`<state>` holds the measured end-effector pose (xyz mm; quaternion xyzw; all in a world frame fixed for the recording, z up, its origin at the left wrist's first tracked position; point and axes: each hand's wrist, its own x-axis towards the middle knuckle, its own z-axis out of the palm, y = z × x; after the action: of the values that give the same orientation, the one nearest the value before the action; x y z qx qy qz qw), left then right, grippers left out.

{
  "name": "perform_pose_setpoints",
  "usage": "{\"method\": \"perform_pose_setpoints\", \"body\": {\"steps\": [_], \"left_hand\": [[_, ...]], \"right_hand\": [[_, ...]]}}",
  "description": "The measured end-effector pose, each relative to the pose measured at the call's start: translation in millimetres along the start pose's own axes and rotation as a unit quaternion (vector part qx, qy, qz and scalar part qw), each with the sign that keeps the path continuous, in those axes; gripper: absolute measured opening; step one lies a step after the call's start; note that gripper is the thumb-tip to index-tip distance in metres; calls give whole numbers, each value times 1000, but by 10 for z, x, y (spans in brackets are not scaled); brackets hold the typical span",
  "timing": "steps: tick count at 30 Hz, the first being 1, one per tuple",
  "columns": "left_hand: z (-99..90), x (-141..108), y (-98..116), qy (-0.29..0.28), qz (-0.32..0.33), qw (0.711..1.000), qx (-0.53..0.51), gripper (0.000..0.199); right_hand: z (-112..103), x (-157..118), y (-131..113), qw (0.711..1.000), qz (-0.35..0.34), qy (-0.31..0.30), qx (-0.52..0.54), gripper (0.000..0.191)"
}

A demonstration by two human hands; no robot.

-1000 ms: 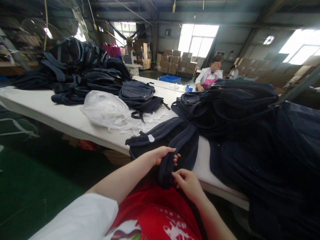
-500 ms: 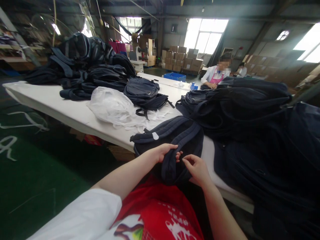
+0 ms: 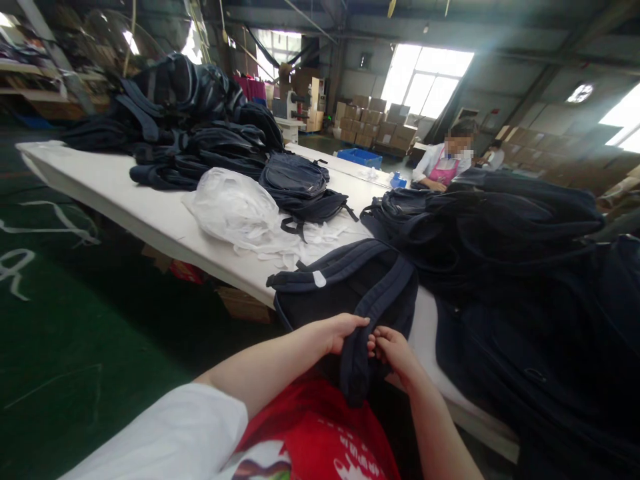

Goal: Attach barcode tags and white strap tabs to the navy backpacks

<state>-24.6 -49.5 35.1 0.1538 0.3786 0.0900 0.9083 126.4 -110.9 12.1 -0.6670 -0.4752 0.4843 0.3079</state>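
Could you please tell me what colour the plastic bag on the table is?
The plastic bag is a translucent white, seen best in the head view.

Some fingers of the left hand [image 3: 346, 331] hide behind the strap [image 3: 356, 360] — and whatever the right hand [image 3: 396, 351] may pinch is too small to tell. The left arm [image 3: 270, 357] covers part of the backpack [image 3: 313, 308]. The big dark pile [image 3: 505, 280] runs off the right edge. The words on the red apron [image 3: 320, 427] are too small to read — its bottom is cut off.
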Motion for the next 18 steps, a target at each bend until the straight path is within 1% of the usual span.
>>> {"method": "perform_pose_setpoints", "body": {"steps": [2,3,4,6,7,8,10,11,12,13,15,17,18], "left_hand": [[-19,28,-7,-8,-24,1000,10,42],[-33,45,-17,-11,-31,999,13,43],[-52,68,-32,-11,-35,999,14,44],[-109,148,-82,-6,-34,999,7,45],[-146,208,-112,-7,-34,999,-1,45],[-187,282,-143,-11,-36,999,-9,46],[-276,461,-202,-29,-34,999,-17,45],[-322,558,-227,-37,-31,999,-17,43],[-366,654,-249,-46,-28,998,-13,42],[-406,743,-267,-54,-27,998,-7,42],[-476,884,-294,-72,-34,997,9,43],[-522,952,-314,-98,-32,994,29,41],[-536,955,-324,-117,-16,992,40,39]], "right_hand": [[-25,6,-10,998,-35,-10,-56,8],[-55,2,-31,993,-55,-22,-102,9],[-100,-7,-72,983,-75,-36,-161,13],[-229,-28,-233,950,-98,-45,-295,22],[-301,-36,-361,929,-107,-28,-353,25],[-365,-37,-519,910,-121,10,-396,25],[-423,-8,-904,883,-171,92,-427,26],[-397,31,-1111,877,-205,116,-420,27],[-329,92,-1313,873,-239,118,-408,29],[-221,176,-1497,871,-272,103,-395,29],[91,417,-1781,866,-313,48,-386,28],[462,730,-1943,859,-315,2,-403,26],[645,898,-1987,856,-303,-13,-419,26]]}}
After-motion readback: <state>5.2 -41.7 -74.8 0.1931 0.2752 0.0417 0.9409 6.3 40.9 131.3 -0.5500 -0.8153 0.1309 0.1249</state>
